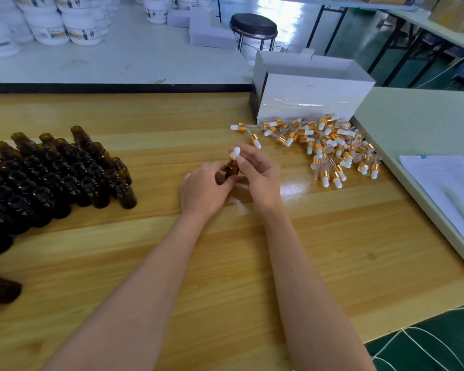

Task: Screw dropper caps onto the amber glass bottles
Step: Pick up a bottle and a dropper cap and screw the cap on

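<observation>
Broad pale wooden tabletop (225,277), filling most of the view on the near side of the landmark, an open white cardboard box (311,100) at the far edge. Well to the left of the box, a dense cluster of small uncapped amber glass bottles (51,180), mouths open, packed shoulder to shoulder. Spilled right against the box's near wall, a loose pile of dropper caps (332,151) with gold collars, white rubber bulbs and clear glass pipettes.

Nearer than the box and slightly left of it, both hands brought close together above the wood. Left hand (204,191) wrapped around the body of one small amber glass bottle (231,170), fingers curled on the glass. Right hand (261,175) pinching the gold-collared dropper cap (235,156) seated on that bottle's neck, white bulb poking up beside the fingertips. Probably mid-twist; thread depth hidden behind the fingers.

Light, rigid, breakable glass, smooth enough to slip: best gripped low around the barrel. Cap best turned by the stiff gold collar, not by the soft, squashable bulb. Thin pipette inside likely fragile, so best kept straight down the neck.
</observation>
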